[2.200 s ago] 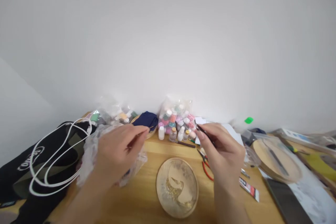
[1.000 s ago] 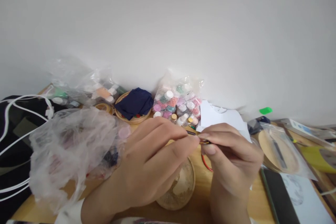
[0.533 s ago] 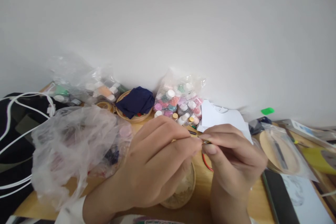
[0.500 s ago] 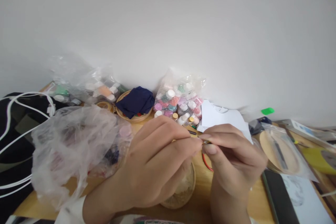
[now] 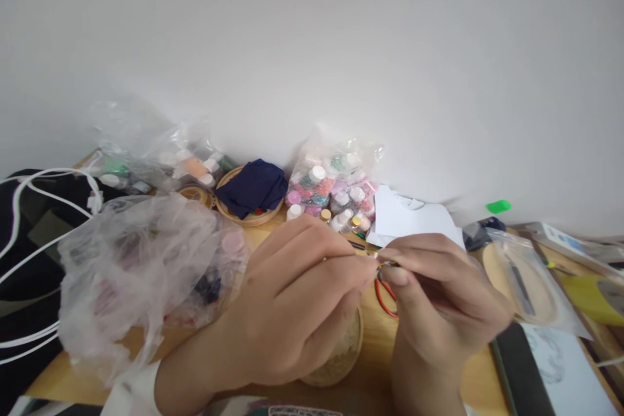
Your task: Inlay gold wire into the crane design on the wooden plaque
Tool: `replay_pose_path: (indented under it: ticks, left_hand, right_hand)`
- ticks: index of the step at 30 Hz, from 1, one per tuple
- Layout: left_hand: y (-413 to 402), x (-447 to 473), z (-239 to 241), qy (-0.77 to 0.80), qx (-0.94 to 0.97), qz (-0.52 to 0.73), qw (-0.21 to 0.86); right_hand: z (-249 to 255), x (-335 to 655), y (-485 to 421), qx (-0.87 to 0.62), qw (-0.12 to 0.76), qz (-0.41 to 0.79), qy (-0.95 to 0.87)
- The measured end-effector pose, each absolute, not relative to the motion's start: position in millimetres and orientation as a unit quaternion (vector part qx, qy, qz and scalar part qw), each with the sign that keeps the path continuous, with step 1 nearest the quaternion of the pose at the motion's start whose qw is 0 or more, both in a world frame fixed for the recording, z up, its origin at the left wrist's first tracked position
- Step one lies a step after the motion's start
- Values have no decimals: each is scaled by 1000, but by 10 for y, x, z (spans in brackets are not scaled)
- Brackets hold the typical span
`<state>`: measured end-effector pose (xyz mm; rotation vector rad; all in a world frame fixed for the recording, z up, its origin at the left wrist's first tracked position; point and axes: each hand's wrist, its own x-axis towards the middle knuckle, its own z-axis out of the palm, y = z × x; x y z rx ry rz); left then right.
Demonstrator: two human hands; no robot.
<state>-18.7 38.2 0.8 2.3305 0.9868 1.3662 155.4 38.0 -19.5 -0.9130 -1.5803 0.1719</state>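
Observation:
My left hand [image 5: 292,302] is closed in a pinch over the table's middle, its fingertips meeting those of my right hand; whatever it pinches is hidden. Between the thumb and forefinger of my right hand [image 5: 439,299] is a tiny gold-and-dark piece [image 5: 389,264], too small to name. Just below the fingertips lies a tool with red loop handles [image 5: 386,299], partly covered. A round beige disc [image 5: 341,354] shows beneath my left hand, mostly hidden by it.
Crumpled plastic bag [image 5: 131,273] at left, near white cables [image 5: 43,175]. Along the wall stand bagged bead bottles [image 5: 322,185], dark blue cloth [image 5: 253,188] on a hoop, and white paper [image 5: 419,218]. At right: a bagged hoop [image 5: 521,279], a dark flat object [image 5: 517,370] and a drawing [image 5: 560,357].
My right hand has shifted slightly right, its fingertips a little apart from the left ones. More of the red-handled tool shows. My left hand has hardly moved.

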Motion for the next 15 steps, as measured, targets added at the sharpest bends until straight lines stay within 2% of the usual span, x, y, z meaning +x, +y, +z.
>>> replay_pose_path:
  ticks: [6,15]
  left_hand:
    - [373,-183,18,342,800,473,138]
    - [355,-177,15,341,804,471,126]
  right_hand:
    - [-204,1538,384,-399,604,2,-689]
    - [-206,1566,414,-377,617,41,-690]
